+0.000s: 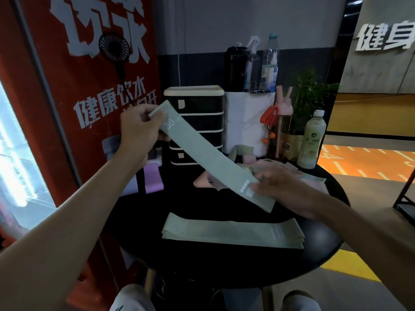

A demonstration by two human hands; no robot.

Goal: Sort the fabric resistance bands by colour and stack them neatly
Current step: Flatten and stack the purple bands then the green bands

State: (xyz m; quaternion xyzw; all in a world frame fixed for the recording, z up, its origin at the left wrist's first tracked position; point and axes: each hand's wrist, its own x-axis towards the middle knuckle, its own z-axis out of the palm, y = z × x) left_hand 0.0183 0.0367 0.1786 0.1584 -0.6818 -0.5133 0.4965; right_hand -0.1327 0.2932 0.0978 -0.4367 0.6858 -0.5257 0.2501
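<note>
— What are your fingers doing, in the head view?
— My left hand [139, 129] pinches the raised end of a mint-green band [202, 153]; my right hand [283, 185] grips its lower end, above the black table [224, 268].
— The others?
— The green stack [231, 232] lies flat nearer me, and the pink-and-green heap [267, 166] lies behind my right hand.

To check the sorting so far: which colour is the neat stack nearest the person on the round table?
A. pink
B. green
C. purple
B: the stack on the table is pale green, matching the band held above it.
</note>
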